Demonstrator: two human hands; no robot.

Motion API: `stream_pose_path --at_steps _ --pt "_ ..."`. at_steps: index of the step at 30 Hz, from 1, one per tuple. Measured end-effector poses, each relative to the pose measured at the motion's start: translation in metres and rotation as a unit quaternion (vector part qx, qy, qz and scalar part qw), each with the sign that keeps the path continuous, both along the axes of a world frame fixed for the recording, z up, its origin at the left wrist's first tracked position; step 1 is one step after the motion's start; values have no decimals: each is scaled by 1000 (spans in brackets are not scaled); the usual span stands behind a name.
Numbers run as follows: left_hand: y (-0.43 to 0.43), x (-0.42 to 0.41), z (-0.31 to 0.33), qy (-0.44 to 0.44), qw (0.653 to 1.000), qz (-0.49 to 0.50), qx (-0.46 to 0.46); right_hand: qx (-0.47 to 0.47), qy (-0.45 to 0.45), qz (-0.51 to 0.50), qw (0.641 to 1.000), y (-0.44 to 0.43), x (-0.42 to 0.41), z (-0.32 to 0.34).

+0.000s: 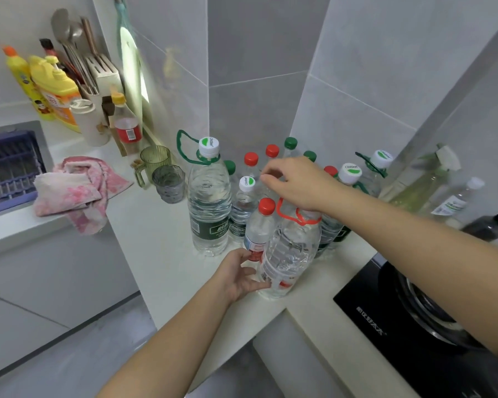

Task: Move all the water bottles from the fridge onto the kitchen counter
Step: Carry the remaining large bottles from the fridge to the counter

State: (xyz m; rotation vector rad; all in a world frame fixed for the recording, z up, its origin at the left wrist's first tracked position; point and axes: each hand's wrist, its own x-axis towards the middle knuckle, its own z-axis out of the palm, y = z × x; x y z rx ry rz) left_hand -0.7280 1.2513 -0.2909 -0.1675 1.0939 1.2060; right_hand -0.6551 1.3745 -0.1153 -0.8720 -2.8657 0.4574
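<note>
Several water bottles stand clustered in the corner of the white kitchen counter [161,239]. Nearest the front edge is a large clear bottle with a red carry handle [291,254]. My left hand [239,274] grips its lower side at the label. My right hand [296,182] hovers over its top with the fingers loose, hiding the cap; the red handle hangs free below the palm. Beside it stand a small red-capped bottle [266,206], a small white-capped bottle [246,185] and a large green-handled bottle [209,202]. More red- and green-capped bottles stand behind.
A black gas stove [414,311] sits at the right, with oil and sauce bottles [420,185] behind it. Two cups [168,182] and a pink cloth [78,185] lie to the left of the bottles. Further left are a dish rack [9,168] and yellow detergent bottles [55,90].
</note>
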Motion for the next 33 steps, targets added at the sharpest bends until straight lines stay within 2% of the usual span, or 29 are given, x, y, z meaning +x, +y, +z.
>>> stream_pose_path --at_steps 4,5,7,9,11,12,14,20,22,27,33 --pt "-19 6 8 62 997 -12 -31 5 -3 4 1000 -3 0 3" --pt "-25 6 10 101 994 -13 -41 11 2 7 1000 -3 1 3" --pt "-39 5 15 239 968 -39 -68 32 6 14 999 -4 3 3" --pt "-58 5 24 426 895 -90 -94 76 -1 32 997 -7 4 4" --pt "-82 5 32 584 794 -126 -114 137 -14 67 988 -14 6 4" --pt "-94 6 38 637 747 -138 -130 161 -19 88 983 -20 6 3" --pt "-119 10 49 702 677 -140 -171 192 -22 132 972 -34 8 -3" --pt "-202 34 91 799 506 -92 -312 205 4 239 949 -97 11 -12" --pt "-236 43 104 808 464 -78 -356 197 22 274 941 -122 8 -12" --pt "-329 73 132 782 415 -38 -464 169 55 378 908 -201 -12 -14" --pt "-442 117 154 726 395 33 -563 137 71 498 854 -321 -25 -5"
